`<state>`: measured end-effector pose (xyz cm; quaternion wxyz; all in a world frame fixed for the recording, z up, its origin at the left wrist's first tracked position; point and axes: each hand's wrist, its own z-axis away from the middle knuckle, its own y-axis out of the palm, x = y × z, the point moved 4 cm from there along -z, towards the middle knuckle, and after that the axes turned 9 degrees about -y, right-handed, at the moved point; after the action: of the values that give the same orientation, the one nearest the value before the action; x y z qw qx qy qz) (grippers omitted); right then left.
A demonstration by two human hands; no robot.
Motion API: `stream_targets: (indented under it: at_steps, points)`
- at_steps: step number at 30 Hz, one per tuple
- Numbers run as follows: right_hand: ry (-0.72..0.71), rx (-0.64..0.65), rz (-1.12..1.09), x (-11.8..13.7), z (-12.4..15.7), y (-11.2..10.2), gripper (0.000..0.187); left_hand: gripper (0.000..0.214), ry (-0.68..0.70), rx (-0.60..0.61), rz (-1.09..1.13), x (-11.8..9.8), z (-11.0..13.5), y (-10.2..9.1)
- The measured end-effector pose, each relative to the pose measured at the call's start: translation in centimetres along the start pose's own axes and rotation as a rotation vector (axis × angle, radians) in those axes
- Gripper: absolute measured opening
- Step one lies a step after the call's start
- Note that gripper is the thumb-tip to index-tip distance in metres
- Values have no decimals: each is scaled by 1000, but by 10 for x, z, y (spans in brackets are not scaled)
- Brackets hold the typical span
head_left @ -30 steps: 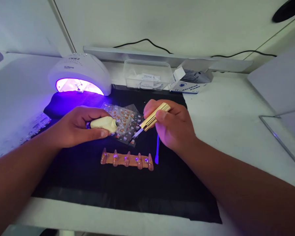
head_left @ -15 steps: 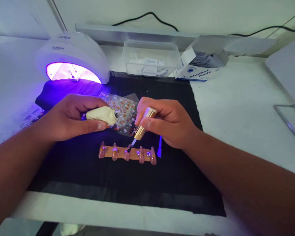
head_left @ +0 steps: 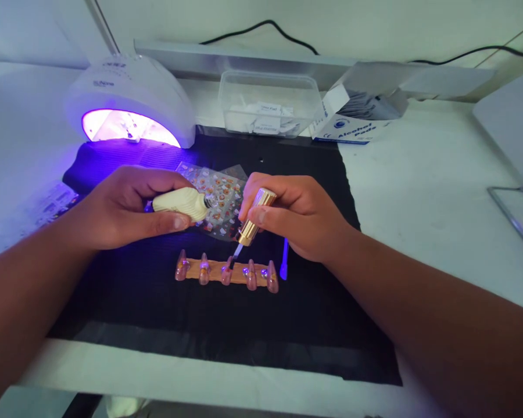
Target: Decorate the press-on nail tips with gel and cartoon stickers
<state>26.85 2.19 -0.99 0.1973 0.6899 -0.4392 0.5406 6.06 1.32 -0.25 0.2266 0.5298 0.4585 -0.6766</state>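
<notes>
My left hand (head_left: 126, 209) is closed round a cream nail polish bottle (head_left: 181, 203), held on its side with the open neck pointing right. My right hand (head_left: 294, 217) pinches a gold-capped polish brush (head_left: 250, 223), tip pointing down. The brush tip touches the middle false nail on a tan strip (head_left: 224, 271) that carries several pinkish false nails. The strip lies on a black mat (head_left: 200, 325). A sheet of nail stickers (head_left: 220, 194) lies just behind the hands.
A white UV nail lamp (head_left: 131, 98) glows purple at the back left. A clear plastic box (head_left: 268, 104) and a box of alcohol pads (head_left: 357, 119) stand behind the mat. A thin blue-lit tool (head_left: 284, 261) lies right of the strip.
My right hand has lowered the brush from beside the bottle down to the middle nail on the strip. The view has tipped down slightly. My left hand keeps the bottle still.
</notes>
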Motion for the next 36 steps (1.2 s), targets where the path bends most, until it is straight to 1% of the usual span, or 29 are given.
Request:
stream_targets:
  at_steps: [3, 6, 9, 11, 13, 15, 17, 19, 22, 24, 27, 30, 33, 36]
  points:
    - [6, -19, -56, -1, 0, -1, 21, 16, -17, -9, 0, 0, 0, 0]
    - [10, 12, -104, 3, 0, 3, 18, 19, -26, -21, 0, 0, 0, 1]
    - [8, 35, -17, 6, -1, 4, 16, 17, -20, -17, -2, 0, 0, 1]
    - [17, 9, 40, 4, -1, 1, 18, 15, -28, -13, 6, 1, 0, 1]
    - [45, -35, 47, 1, -1, -2, 19, 13, -30, -6, 15, 2, 0, 0]
    - [78, -62, 8, -2, -1, -3, 20, 12, -18, -2, 22, 4, 1, 0]
    - [96, -54, -51, -2, -1, -1, 18, 12, -6, 2, 23, 4, 1, -1]
    - [83, -33, -88, 0, -1, 1, 18, 12, -5, -2, 17, 4, 1, -1]
    - [45, -9, -24, 3, -1, 2, 20, 12, -15, -2, 7, 3, 1, -1]
    - [45, -16, 38, 3, -1, 1, 22, 12, -20, 1, 11, 1, 1, -1]
    - [80, -56, 23, -1, -2, -3, 21, 10, -9, 8, 12, 0, 0, -1]
    - [103, -94, -132, -5, -3, -5, 17, 8, 3, 12, -1, 0, -1, 0]
    - [48, -194, -304, -5, -5, -8, 15, 8, 10, 3, -13, 1, -1, -1]
    - [-53, -321, -375, -4, -5, -14, 18, 6, 13, 13, -31, 0, 0, 1]
